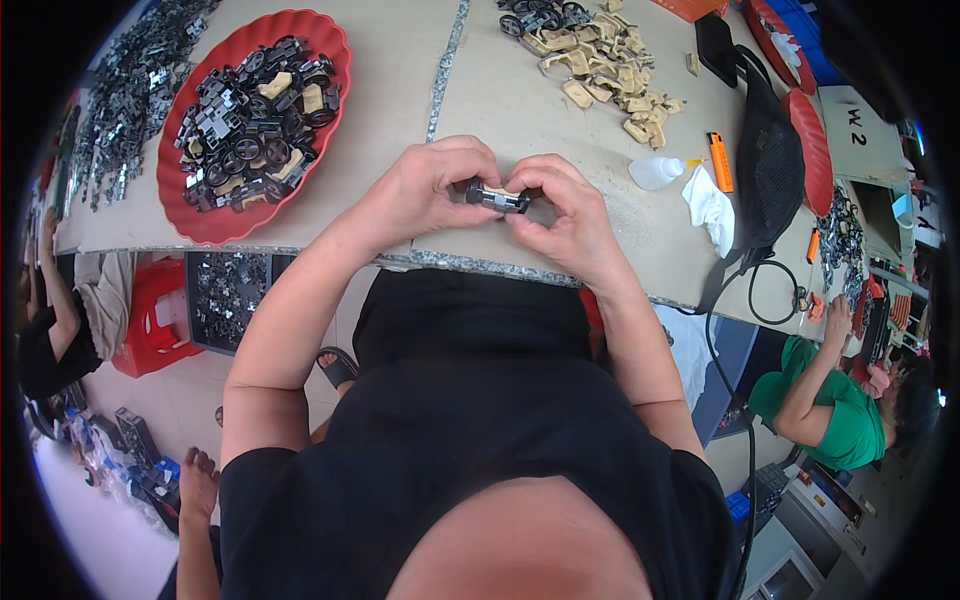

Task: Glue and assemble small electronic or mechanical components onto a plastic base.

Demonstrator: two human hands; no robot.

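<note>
Between both hands, just above the table's near edge, is a small toy car part (498, 199) in black and shiny silver with a bit of tan. My left hand (440, 190) pinches its left end between thumb and fingers. At the other end, my right hand (566, 208) grips it the same way. Fingertips cover much of both ends. To the left stands a red scalloped tray (172, 205) holding dark wheeled car pieces and a few tan ones. Beyond my hands lies a loose pile of tan plastic parts (622, 75), with several black wheeled pieces at its far side.
On the right are a white squeeze bottle (655, 172), an orange lighter (719, 162), a crumpled white tissue (709, 211) and a black bag (770, 150) with a strap. Dark parts (130, 95) cover the far left. A co-worker in green (835, 410) sits at right; other people are at left.
</note>
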